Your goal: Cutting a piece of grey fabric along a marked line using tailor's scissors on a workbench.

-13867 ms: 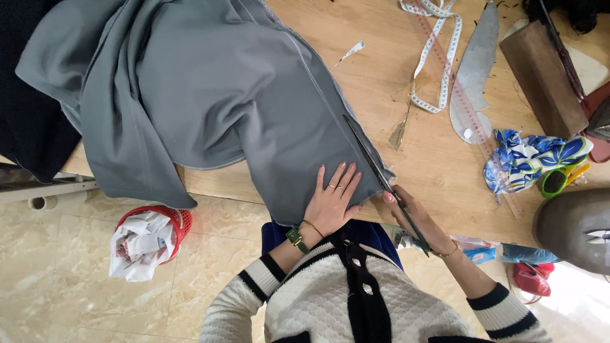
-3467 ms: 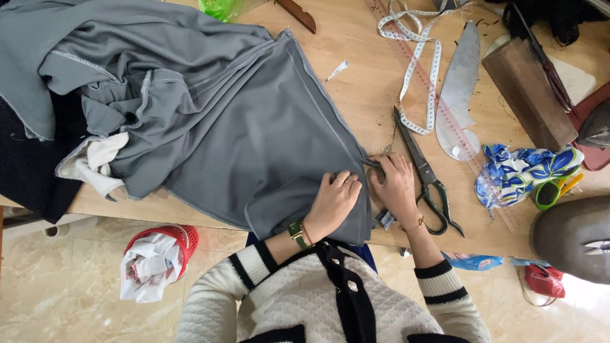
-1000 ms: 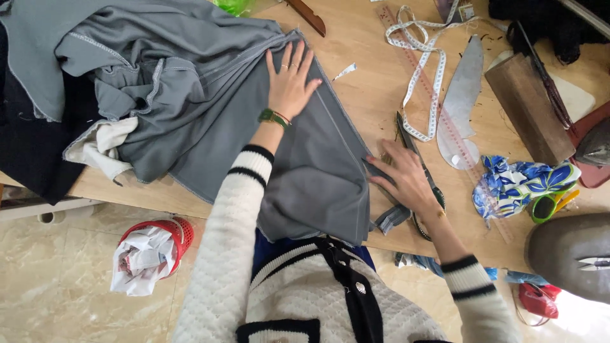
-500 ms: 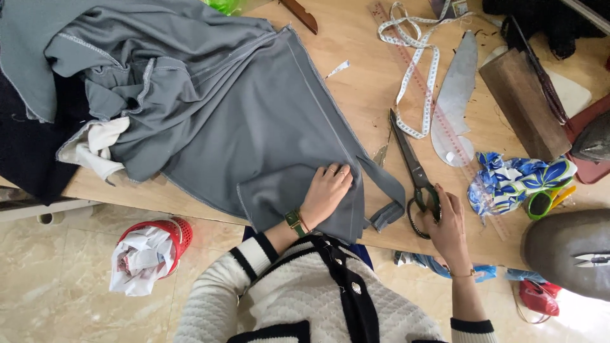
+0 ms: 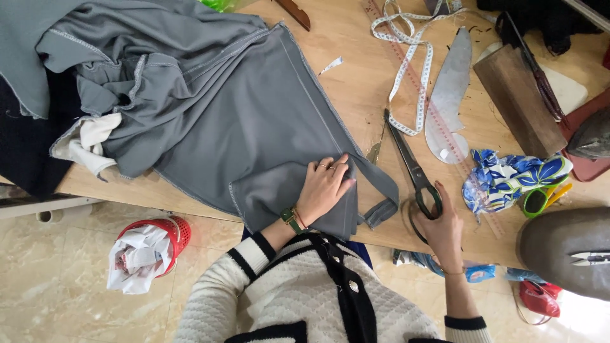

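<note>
I see the left hand (image 5: 325, 188) lying flat, fingers spread, pressing on the near corner of the grey cloth (image 5: 241, 127), which is spread over the wooden table (image 5: 356, 82) with its bunched part toward the far left. The right hand (image 5: 441, 225) is well apart from the left one, closed around the green handles of the scissors (image 5: 413, 171), which lie on the table with their blades pointing away, just beside the cloth's right edge. A narrow grey strip hangs off the cloth's corner between the two hands. Beyond the scissors lie a white measuring tape (image 5: 416, 76) and a clear curved ruler (image 5: 448, 101). A red bin (image 5: 149, 251) stands on the floor at the left.
</note>
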